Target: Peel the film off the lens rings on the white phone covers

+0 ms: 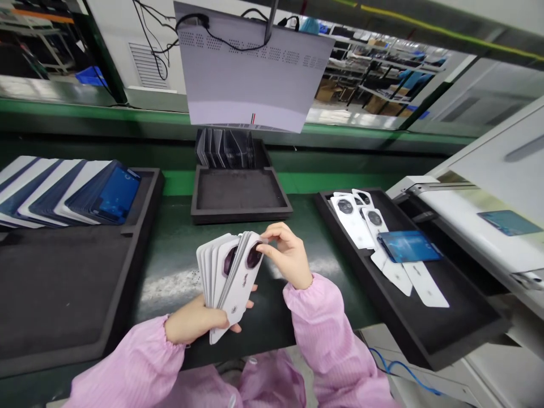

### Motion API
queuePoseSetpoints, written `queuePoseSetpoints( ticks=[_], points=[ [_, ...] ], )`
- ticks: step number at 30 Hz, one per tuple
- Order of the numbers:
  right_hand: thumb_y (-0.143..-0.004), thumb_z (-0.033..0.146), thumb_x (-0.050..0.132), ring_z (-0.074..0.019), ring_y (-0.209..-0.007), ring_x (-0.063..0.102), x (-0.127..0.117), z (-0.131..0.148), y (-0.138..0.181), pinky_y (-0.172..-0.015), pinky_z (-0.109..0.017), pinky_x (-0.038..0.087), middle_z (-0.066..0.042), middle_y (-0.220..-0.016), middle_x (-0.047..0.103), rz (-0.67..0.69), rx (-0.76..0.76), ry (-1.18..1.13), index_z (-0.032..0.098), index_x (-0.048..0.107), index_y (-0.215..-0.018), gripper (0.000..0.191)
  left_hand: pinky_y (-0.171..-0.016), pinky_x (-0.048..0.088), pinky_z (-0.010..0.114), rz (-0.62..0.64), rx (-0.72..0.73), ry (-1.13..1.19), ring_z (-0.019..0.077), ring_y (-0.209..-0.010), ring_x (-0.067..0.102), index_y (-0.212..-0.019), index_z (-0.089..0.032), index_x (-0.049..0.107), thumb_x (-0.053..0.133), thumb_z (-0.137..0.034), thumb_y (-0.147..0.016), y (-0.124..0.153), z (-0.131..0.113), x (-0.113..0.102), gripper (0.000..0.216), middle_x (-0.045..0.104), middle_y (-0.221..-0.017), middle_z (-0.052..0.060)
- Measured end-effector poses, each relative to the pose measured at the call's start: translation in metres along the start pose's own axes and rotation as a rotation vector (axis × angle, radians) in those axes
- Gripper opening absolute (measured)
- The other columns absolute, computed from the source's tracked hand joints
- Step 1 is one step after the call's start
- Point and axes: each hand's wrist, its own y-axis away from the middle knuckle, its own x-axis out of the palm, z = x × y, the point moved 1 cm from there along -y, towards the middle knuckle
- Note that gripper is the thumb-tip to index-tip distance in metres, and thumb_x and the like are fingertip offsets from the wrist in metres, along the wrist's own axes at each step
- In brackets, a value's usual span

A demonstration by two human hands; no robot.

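Observation:
My left hand (195,321) is closed around the lower end of a fanned stack of white phone back covers (238,286), held upright above the bench. Dark round camera areas show near the top of the front cover and of one behind it. With thumb and fingers, my right hand (289,256) pinches the top right corner of the front cover, beside its camera area. The fingers of my left hand behind the stack are partly hidden.
On the left, a black foam tray (144,226) holds rows of white and dark blue panels (91,192). A smaller tray (240,214) with dark panels (225,148) stands at the back. The right tray (463,331) bears loose white covers (425,286) and a blue panel (408,246), beside a white machine (476,218).

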Motion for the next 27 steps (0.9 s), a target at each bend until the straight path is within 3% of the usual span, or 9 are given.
queuePoseSetpoints(
  ticks=[10,12,14,16,18,20,23,27],
  points=[
    [-0.073,0.02,0.07,-0.0163,-0.079,0.055,-0.009,0.013,0.002,-0.076,-0.034,0.047,-0.001,-0.083,0.053,0.102,0.033,0.071,0.02,0.059,-0.071,0.012,-0.082,0.052,0.039,0.027,0.005,-0.121,0.0328,-0.12,0.048,-0.121,-0.027,0.058,0.059,-0.014,-0.065,0.001,0.002,-0.003,0.058,0.045,-0.14,0.005],
    [-0.075,0.017,0.068,-0.0175,-0.082,0.056,-0.006,0.02,0.005,-0.075,-0.035,0.048,-0.002,-0.083,0.055,0.034,-0.093,0.209,0.02,0.058,-0.07,0.012,-0.082,0.051,0.04,0.064,0.009,-0.048,0.0307,-0.107,0.058,-0.123,-0.027,0.056,0.058,-0.01,-0.062,0.001,0.001,-0.004,0.063,0.05,-0.136,0.007],
    [-0.076,0.012,0.066,-0.0195,-0.087,0.059,0.0,0.027,0.011,-0.078,-0.038,0.048,-0.003,-0.083,0.061,-0.029,-0.33,0.38,0.02,0.057,-0.072,0.013,-0.078,0.051,0.04,0.138,0.013,0.091,0.0272,-0.09,0.066,-0.125,-0.024,0.055,0.055,-0.009,-0.059,0.002,0.0,-0.003,0.068,0.058,-0.127,0.009],
    [-0.078,0.008,0.064,-0.0198,-0.09,0.062,0.006,0.032,0.017,-0.082,-0.04,0.047,-0.002,-0.082,0.067,0.018,-0.558,0.486,0.019,0.058,-0.076,0.013,-0.074,0.052,0.039,0.204,0.028,0.239,0.0254,-0.078,0.069,-0.124,-0.02,0.056,0.052,-0.008,-0.055,0.003,-0.003,-0.002,0.07,0.065,-0.117,0.012],
    [-0.083,0.009,0.059,-0.0195,-0.09,0.065,0.011,0.036,0.022,-0.084,-0.039,0.049,-0.004,-0.083,0.07,0.145,-0.69,0.504,0.017,0.06,-0.083,0.008,-0.071,0.053,0.037,0.23,0.063,0.328,0.026,-0.075,0.069,-0.118,-0.013,0.059,0.051,-0.009,-0.052,0.004,-0.005,0.0,0.067,0.068,-0.108,0.013],
    [-0.087,0.011,0.052,-0.021,-0.092,0.067,0.013,0.039,0.025,-0.083,-0.039,0.052,-0.008,-0.085,0.072,0.232,-0.768,0.485,0.012,0.061,-0.088,0.009,-0.07,0.052,0.036,0.223,0.096,0.346,0.0271,-0.076,0.069,-0.112,-0.007,0.062,0.051,-0.011,-0.051,0.005,-0.006,0.001,0.061,0.071,-0.097,0.014],
    [-0.088,0.012,0.05,-0.0241,-0.091,0.067,0.012,0.046,0.025,-0.077,-0.038,0.057,-0.014,-0.081,0.072,0.234,-0.843,0.453,0.009,0.061,-0.087,0.011,-0.07,0.052,0.036,0.229,0.098,0.344,0.0273,-0.077,0.067,-0.109,-0.005,0.064,0.052,-0.012,-0.051,0.006,-0.005,0.002,0.059,0.071,-0.087,0.012],
    [-0.084,0.011,0.052,-0.0256,-0.089,0.068,0.011,0.052,0.022,-0.074,-0.035,0.059,-0.016,-0.078,0.072,0.239,-0.822,0.418,0.005,0.061,-0.084,0.011,-0.07,0.053,0.038,0.236,0.071,0.373,0.0269,-0.076,0.067,-0.109,-0.008,0.064,0.054,-0.012,-0.051,0.006,-0.004,0.002,0.059,0.071,-0.088,0.011]
  ],
)
